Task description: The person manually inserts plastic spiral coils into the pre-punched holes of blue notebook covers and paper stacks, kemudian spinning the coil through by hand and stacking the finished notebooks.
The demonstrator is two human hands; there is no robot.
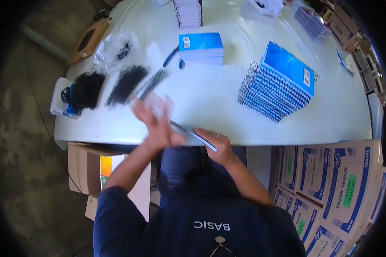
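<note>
White tabletop (210, 103) fills the upper half of the frame, and at its near edge, just below the middle, both hands work on one spiral notebook (198, 138) seen edge-on, its wire coil running up to the left. The right hand (215, 144) is clamped on the notebook's lower right end, fingers curled over its blue cover, a ring on one finger. The left hand (156, 124) is smeared by motion blur over the coil end; its fingers look spread apart, but whether they grip the wire I cannot tell. Upper left of the hands lie three bunches of black binding coils (126, 83) side by side, the rightmost reaching almost to the blurred fingers. Further up left sits one clear plastic bag (115, 50) with dark bits inside, and beside it a brown cardboard piece (89, 40) at the table's corner. At the left edge a white and blue object (64, 105) rests by the outermost bunch. In the upper centre are two stacks: a blue-covered stack of unbound pads (200, 48) and a white-edged stack (188, 13) behind it, with a blue pen (170, 55) next to the former. At right of centre a slanting pile of bound blue notebooks (278, 85) stands well apart from the hands. Printed cartons (330, 180) crowd the lower right under the table, and an open brown box (88, 167) sits at lower left by the left forearm
</note>
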